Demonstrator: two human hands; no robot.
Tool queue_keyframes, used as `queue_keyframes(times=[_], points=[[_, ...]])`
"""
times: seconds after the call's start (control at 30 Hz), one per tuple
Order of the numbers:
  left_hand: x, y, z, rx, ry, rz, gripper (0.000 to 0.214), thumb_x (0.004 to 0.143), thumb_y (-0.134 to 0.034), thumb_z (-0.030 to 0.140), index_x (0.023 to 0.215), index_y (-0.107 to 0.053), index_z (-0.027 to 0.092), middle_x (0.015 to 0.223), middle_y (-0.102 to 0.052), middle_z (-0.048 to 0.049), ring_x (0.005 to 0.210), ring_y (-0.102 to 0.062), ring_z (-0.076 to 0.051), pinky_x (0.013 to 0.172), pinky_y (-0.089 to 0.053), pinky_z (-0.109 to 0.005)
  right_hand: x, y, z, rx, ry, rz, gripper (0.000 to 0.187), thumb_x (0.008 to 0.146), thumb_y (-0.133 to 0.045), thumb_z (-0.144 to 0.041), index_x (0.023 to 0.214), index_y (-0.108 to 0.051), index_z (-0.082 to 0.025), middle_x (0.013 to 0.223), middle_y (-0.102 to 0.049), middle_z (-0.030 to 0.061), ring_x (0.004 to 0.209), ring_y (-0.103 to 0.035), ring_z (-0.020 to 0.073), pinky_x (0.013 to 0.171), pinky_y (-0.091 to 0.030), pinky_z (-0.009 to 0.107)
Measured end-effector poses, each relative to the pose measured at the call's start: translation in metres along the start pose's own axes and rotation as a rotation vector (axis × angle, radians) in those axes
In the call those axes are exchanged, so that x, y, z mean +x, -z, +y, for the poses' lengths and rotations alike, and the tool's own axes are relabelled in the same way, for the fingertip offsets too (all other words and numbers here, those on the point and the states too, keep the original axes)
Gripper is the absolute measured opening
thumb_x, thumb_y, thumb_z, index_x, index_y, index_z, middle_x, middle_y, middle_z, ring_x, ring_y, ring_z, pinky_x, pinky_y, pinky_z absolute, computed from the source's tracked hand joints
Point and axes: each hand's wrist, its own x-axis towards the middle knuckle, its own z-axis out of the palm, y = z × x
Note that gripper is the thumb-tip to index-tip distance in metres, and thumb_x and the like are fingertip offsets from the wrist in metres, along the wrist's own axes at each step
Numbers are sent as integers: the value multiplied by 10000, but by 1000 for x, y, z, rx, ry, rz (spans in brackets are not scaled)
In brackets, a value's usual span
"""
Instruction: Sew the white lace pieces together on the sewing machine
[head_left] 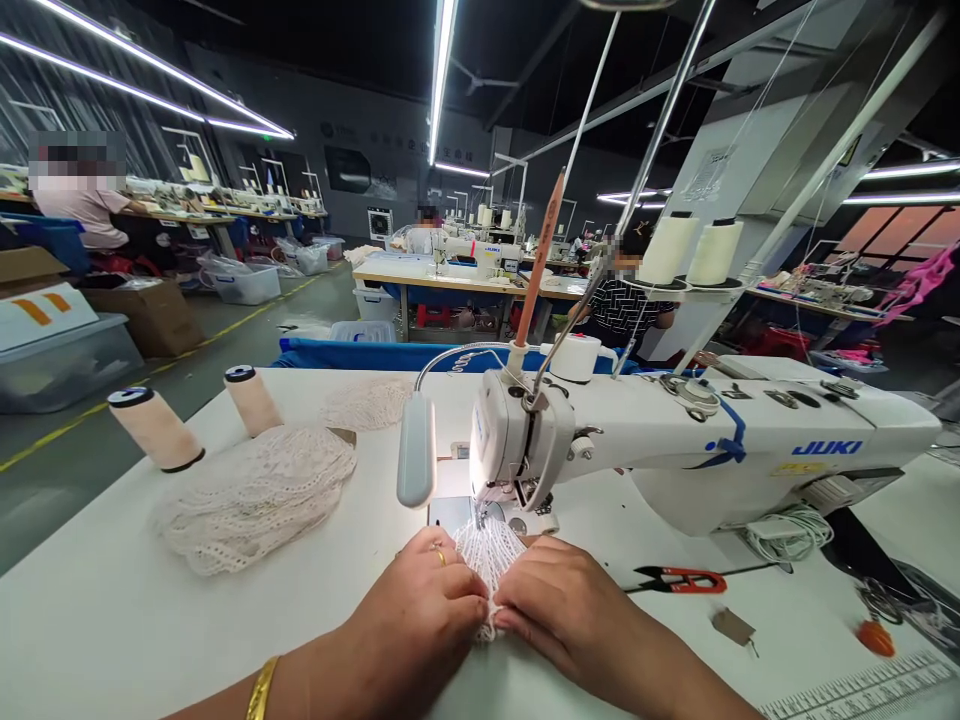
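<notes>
A piece of white lace fabric (pixel 489 555) lies under the needle area of a white sewing machine (pixel 517 440), gathered toward me. My left hand (pixel 424 605) pinches its left side, thumb and fingers pressed together. From the right, my right hand (pixel 566 605) grips the same lace, its fingertips close to the left thumb. Both hands are just in front of the presser foot, lit by a small lamp (pixel 417 450). The lace's lower end shows between the thumbs; the parts beneath the fingers are hidden.
A pile of cream lace (pixel 259 495) lies on the left of the table, near two cream thread cones (pixel 156 428). Right of my hands are red-handled thread snips (pixel 682 580), a small tag (pixel 733 628), a coiled cable (pixel 787 533) and a clear ruler (pixel 862 690). Other people sit at machines beyond.
</notes>
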Motion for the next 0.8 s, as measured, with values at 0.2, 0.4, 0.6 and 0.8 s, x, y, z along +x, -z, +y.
queue_keyframes(times=[0.2, 0.4, 0.6, 0.8], points=[[4, 1, -3, 22, 35, 7, 266, 978, -512, 62, 947, -707, 240, 820, -764, -11, 752, -674, -199, 801, -415, -385, 0, -7, 6, 2, -35, 53, 371, 1161, -412, -351, 862, -593, -225, 765, -686, -11, 702, -608, 162, 714, -430, 315], [13, 2, -11, 44, 31, 50, 302, 1029, -478, 96, 869, -703, 219, 779, -753, -19, 738, -685, -191, 795, -423, -373, 1, -18, 15, -28, -66, 117, 376, 1163, -395, -329, 876, -614, -222, 767, -708, -1, 705, -636, 170, 689, -403, 319], [19, 3, -25, -82, 190, -28, 222, 919, -533, 102, 878, -720, 214, 867, -752, -26, 812, -659, -198, 815, -465, -337, 9, -20, 22, -40, -149, 203, 418, 1156, -377, -356, 833, -614, -238, 721, -687, 4, 665, -601, 182, 658, -438, 312], [31, 16, -39, -428, 555, -190, 325, 992, -560, 343, 739, -703, 198, 861, -707, -18, 923, -657, -207, 836, -514, -302, 16, -16, 20, 240, -373, 229, 282, 1101, -473, -328, 915, -669, -251, 883, -746, 8, 786, -671, 191, 689, -511, 294]])
